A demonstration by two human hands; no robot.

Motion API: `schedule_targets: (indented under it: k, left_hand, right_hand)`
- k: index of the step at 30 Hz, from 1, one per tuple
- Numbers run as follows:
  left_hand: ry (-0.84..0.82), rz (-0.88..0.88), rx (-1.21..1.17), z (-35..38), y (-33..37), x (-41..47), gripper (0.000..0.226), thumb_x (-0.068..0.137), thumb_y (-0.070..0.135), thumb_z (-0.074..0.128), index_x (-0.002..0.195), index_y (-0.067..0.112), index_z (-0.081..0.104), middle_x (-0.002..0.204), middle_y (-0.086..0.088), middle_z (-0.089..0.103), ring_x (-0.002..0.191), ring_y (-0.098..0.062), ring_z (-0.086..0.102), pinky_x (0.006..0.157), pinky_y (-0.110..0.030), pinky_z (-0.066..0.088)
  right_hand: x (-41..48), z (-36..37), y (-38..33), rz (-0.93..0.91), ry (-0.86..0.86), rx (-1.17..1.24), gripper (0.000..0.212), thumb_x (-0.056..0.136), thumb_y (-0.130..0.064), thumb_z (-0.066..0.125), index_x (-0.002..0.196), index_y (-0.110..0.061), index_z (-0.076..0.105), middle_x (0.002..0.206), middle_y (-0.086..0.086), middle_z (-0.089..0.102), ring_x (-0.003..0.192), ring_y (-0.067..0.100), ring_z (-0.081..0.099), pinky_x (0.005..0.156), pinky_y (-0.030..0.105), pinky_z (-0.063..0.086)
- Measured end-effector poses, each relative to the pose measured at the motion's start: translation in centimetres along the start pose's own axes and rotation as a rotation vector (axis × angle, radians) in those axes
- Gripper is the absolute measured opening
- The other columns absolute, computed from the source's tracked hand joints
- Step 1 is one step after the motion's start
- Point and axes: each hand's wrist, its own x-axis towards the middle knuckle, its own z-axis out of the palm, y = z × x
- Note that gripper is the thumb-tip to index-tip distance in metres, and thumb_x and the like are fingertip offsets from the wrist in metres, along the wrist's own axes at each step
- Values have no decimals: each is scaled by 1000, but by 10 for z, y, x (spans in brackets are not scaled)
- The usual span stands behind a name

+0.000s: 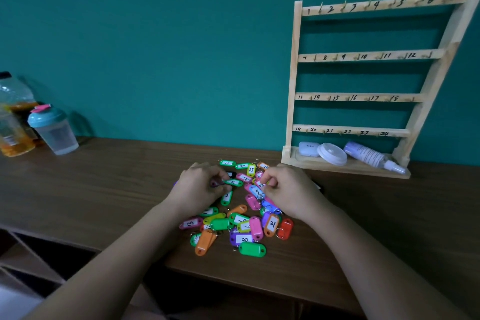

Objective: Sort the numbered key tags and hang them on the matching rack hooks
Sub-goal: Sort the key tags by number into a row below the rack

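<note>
**A:** Where does everything sit?

**B:** The key tags (233, 218) lie in a loose heap on the surface (104, 176), near the foot of the rack (296, 86). Its hooks (321, 9) are all bare. The left hand (200, 186) has its fingers (209, 172) curled, pinching what looks like a purple tag (215, 184) at the heap's far side. The right hand (288, 187) pinches the end of a pink tag (259, 185) close by.

**A:** So how should the sorting go?

**B:** I'd lift one tag clear at a time, since the rings look ready to snag on their neighbours. Several tags lie blank side up, so turn each one over. The numbers are handwritten, so I'd check a 6 against a 9 before choosing a hook.
</note>
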Motion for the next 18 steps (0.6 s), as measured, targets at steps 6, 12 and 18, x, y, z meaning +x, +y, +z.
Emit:
schedule_targets:
  k: [6,12,18]
  left_hand:
    - [-80,-6,72,6,6,13,19,89,55,76,96,37,73,92,20,68,94,-5,61,83,-36,57]
    - [-133,-86,85,9,12,19,15,93,48,75,93,34,71,88,14,71,81,-3,66,74,-36,61]
    - [-225,-150,110,4,11,30,20,94,48,74,86,32,63,87,10,69,83,-11,64,68,-30,51]
  right_hand:
    - [-1,1,-1,-16,6,11,10,96,-24,73,105,-28,77,95,-11,62,82,2,61,70,24,47]
    - [-1,1,-3,-36,12,26,11,96,-22,72,105,-25,78,94,-13,61,83,4,61,71,24,50]
    - [-1,4,-4,-36,8,55,10,95,-24,73,104,-28,77,92,-15,60,82,1,59,67,20,43]
